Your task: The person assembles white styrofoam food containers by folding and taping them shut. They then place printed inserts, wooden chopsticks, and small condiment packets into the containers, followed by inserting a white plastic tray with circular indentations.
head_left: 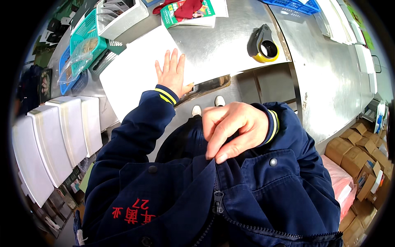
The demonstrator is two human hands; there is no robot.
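My left hand (170,75) lies flat with its fingers spread, resting on a white sheet or board (135,78) at the edge of the metal table (230,37). Close to my chest, my right hand (235,128) is closed in a pinch on the front edge of my dark blue jacket (181,185). The jacket's zipper pull (218,201) hangs just below that pinch. Further off to the right on the table sits a black and yellow tape dispenser (263,45), apart from both hands.
At the far left stand a white bin (123,24), a green basket (84,37) and a blue basket (65,70). A booklet with red cloth (189,12) lies at the back. White stacks (61,127) stand left; cardboard boxes (358,156) are piled right, below the table's edge.
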